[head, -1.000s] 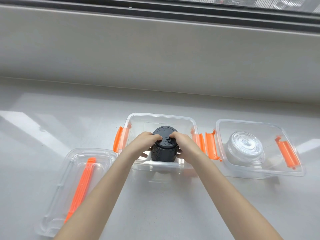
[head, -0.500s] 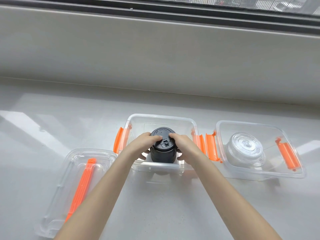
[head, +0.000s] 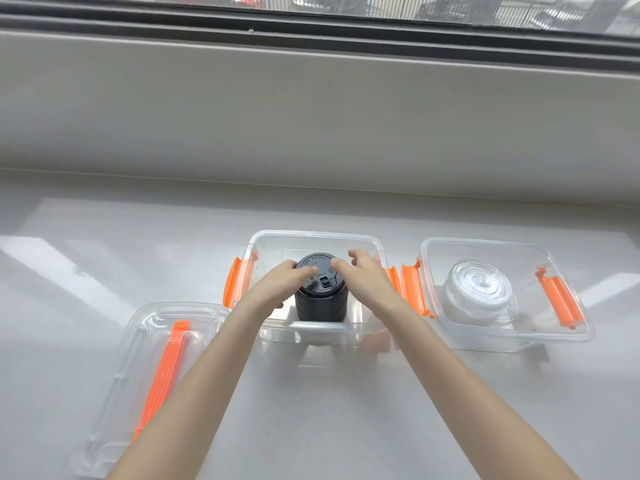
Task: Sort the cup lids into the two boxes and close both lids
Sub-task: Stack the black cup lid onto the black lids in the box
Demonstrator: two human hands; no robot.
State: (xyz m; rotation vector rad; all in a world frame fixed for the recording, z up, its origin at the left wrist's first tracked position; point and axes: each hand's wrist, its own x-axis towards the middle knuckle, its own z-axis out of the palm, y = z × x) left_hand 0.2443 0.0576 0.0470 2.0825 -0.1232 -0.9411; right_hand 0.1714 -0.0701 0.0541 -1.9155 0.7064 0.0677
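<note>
A stack of black cup lids [head: 320, 303] stands upright inside the middle clear box [head: 311, 234]. My left hand [head: 280, 285] grips the stack's left side, thumb on its top. My right hand [head: 363, 282] is at the stack's right side with fingers spread and raised; only the thumb is near the rim. A stack of clear cup lids [head: 479, 296] sits in the right clear box [head: 485, 241]. Both boxes are uncovered.
A clear box cover with an orange strip [head: 162, 368] lies on the grey counter at the front left. Orange latches [head: 414, 289] hang from the box sides. A low wall and window frame [head: 311, 46] run along the back.
The black stack has settled lower into the middle box. My right hand's fingers have lifted off and spread, while my left hand stays on the stack.
</note>
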